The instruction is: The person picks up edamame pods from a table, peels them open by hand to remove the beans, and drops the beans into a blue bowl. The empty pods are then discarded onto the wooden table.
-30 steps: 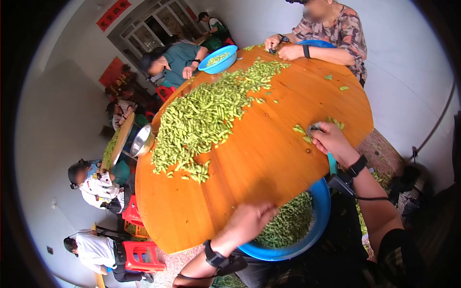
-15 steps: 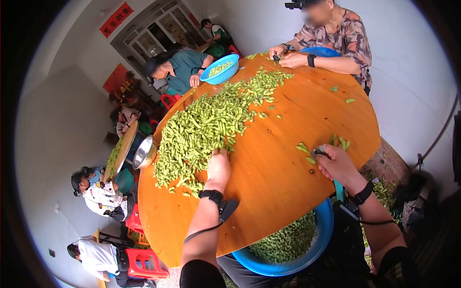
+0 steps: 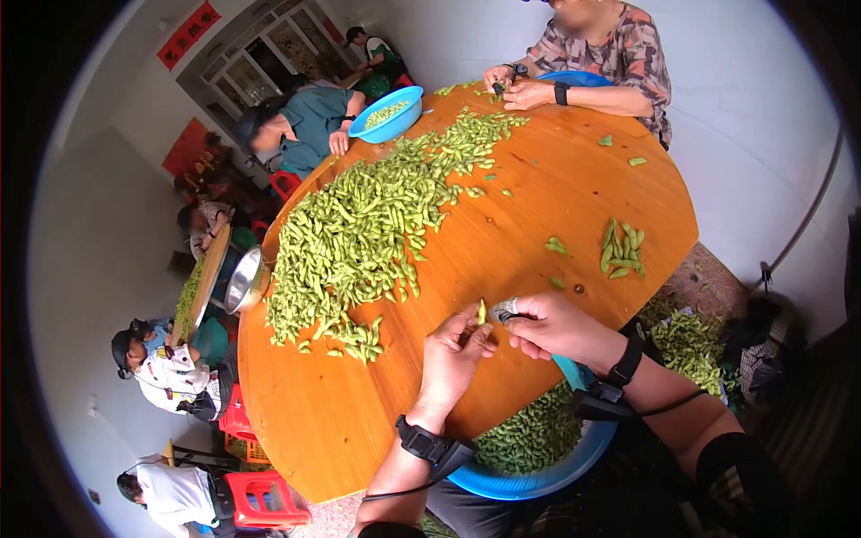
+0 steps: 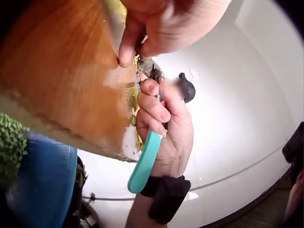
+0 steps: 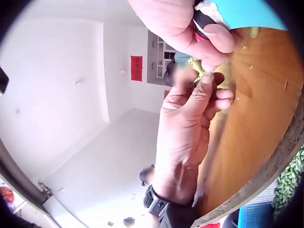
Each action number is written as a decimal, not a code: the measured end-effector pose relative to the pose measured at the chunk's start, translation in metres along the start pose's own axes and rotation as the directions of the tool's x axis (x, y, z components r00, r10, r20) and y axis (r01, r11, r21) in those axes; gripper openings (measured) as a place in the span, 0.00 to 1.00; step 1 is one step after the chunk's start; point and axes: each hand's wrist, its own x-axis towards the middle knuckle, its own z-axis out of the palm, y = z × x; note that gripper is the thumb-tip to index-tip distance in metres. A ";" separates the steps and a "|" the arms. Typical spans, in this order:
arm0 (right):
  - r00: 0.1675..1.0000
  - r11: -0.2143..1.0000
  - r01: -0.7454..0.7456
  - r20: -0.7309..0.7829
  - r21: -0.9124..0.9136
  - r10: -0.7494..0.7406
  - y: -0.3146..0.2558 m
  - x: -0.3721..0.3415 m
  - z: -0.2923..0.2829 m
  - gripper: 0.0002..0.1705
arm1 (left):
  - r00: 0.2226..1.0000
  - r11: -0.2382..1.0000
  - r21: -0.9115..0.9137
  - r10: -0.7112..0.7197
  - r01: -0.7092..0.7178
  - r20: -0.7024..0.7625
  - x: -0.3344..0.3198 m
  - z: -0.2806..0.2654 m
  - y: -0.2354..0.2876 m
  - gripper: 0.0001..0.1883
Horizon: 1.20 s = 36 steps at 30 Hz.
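Between thumb and fingers, my left hand (image 3: 453, 351) pinches a green bean pod (image 3: 482, 311) over the near part of the round table. Close beside it, my right hand (image 3: 560, 327) has its fingers curled round a tool with a teal handle (image 4: 146, 164); the working end is hidden. A grey wrapping (image 3: 504, 310) covers a fingertip of that hand, right next to the pod. Left of both hands spreads a big heap of bean pods (image 3: 359, 224). A smaller group of pods (image 3: 622, 248) lies to the right on the tabletop.
The wooden table (image 3: 529, 215) has a curved edge above a blue basin (image 3: 547, 484) full of small green beans. Another blue basin (image 3: 387, 115) and a metal bowl (image 3: 247, 280) sit at the far edge. A person (image 3: 619, 63) works opposite; red stools (image 3: 265, 502) stand left.
My left hand reached from the near edge to the pod heap, then came back with a pod. My right hand moved left from the small pod group to meet it.
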 end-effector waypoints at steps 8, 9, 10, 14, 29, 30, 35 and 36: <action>1.000 1.000 -0.005 0.007 0.016 0.005 0.003 0.002 0.014 0.07 | 0.999 0.999 0.042 0.022 -0.023 0.026 -0.003 0.000 0.006 0.14; 1.000 1.000 0.001 0.004 0.026 -0.001 0.004 0.002 0.014 0.07 | 0.999 0.999 0.039 0.023 -0.024 0.023 -0.003 0.000 0.005 0.12; 1.000 0.999 0.006 0.003 0.040 -0.006 0.005 0.001 0.015 0.06 | 1.000 0.999 0.038 0.020 -0.021 0.020 -0.005 0.000 0.005 0.09; 0.999 0.999 0.032 0.011 0.022 -0.032 0.008 0.003 0.017 0.06 | 0.999 0.999 -0.025 0.029 -0.029 0.016 -0.007 0.002 0.005 0.07; 0.995 0.931 -0.082 0.075 0.356 0.059 -0.003 0.007 0.005 0.04 | 0.997 0.972 -0.236 0.015 0.003 0.076 -0.003 -0.004 0.003 0.08; 0.996 0.931 -0.079 0.072 0.356 0.057 -0.004 0.007 0.003 0.04 | 0.995 0.959 -0.282 0.008 0.021 0.100 -0.002 -0.005 0.004 0.09; 0.988 0.898 -0.140 0.121 0.418 0.097 -0.003 0.006 -0.001 0.05 | 0.987 0.921 -0.377 -0.036 0.094 0.159 0.001 -0.011 0.002 0.11; 0.988 0.899 -0.136 0.118 0.417 0.095 -0.003 0.007 -0.002 0.05 | 0.983 0.917 -0.380 -0.062 0.124 0.171 0.001 -0.011 0.004 0.11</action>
